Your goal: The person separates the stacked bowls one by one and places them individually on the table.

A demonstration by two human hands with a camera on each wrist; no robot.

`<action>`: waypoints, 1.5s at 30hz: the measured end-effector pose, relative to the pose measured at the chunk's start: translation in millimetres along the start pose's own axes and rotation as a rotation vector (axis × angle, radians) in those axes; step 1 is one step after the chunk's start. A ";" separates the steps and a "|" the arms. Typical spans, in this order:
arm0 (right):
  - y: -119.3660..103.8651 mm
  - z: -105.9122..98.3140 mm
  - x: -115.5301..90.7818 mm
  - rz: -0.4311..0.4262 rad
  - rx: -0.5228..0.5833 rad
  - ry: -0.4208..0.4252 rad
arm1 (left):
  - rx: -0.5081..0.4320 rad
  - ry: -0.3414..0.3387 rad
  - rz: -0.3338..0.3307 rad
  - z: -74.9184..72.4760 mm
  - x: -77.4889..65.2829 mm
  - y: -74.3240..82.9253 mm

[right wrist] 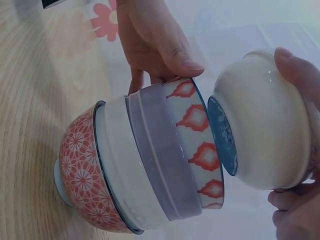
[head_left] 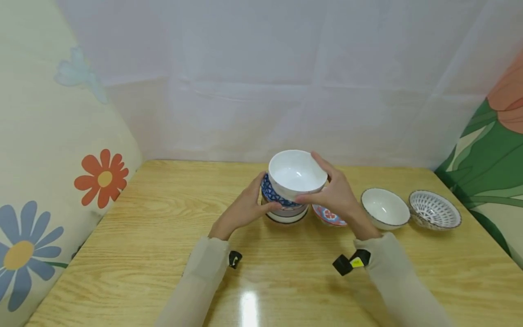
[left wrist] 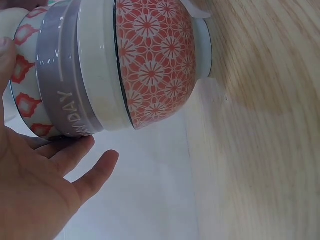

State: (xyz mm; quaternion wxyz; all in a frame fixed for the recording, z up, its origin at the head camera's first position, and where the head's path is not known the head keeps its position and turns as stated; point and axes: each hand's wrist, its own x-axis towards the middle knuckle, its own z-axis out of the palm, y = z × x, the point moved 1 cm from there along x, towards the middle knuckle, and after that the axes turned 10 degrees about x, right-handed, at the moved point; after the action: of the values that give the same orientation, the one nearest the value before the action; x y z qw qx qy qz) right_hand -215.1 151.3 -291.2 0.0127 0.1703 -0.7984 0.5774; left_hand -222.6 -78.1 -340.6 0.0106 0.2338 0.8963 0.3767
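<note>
My right hand (head_left: 337,193) holds a white bowl (head_left: 297,170) by its side, thumb and fingers spread around it. In the right wrist view, the base of this white bowl (right wrist: 265,120) overlaps the rim of the topmost bowl in a stack. That topmost bowl (right wrist: 200,145) has red motifs outside and a blue patterned inside. Under it sit a grey lettered bowl (left wrist: 65,75), a white bowl (left wrist: 97,65) and a red floral bowl (left wrist: 155,65) at the bottom. My left hand (head_left: 241,209) grips the stack near its top, thumb at the near side.
Right of the stack, a red and blue patterned dish (head_left: 328,215) is partly hidden by my right hand. Farther right stand a white bowl with a dark rim (head_left: 385,209) and a grey-patterned bowl (head_left: 435,210). All are on a wooden table (head_left: 163,236) before a pale cloth backdrop (head_left: 245,91).
</note>
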 end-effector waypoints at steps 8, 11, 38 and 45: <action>2.6 -5.5 -16.0 -0.014 0.038 -0.003 | -0.007 -0.012 0.022 1.6 -0.6 -0.8; 1.5 -6.7 -24.0 -0.032 0.038 -0.013 | 0.016 -0.020 0.008 1.0 -0.9 -0.7; 10.6 5.4 -80.7 -0.165 0.075 -0.070 | 0.095 -0.027 -0.005 1.3 -1.0 -2.6; 22.6 14.3 -91.0 -0.256 0.215 -0.105 | 0.098 -0.032 -0.027 1.7 -1.7 -2.7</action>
State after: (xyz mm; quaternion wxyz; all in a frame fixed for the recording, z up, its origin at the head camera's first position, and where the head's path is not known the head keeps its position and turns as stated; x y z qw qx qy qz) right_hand -133.3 167.7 -336.5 0.0262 0.3008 -0.7034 0.6434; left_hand -221.9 -79.3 -343.9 0.0185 0.2279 0.9164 0.3284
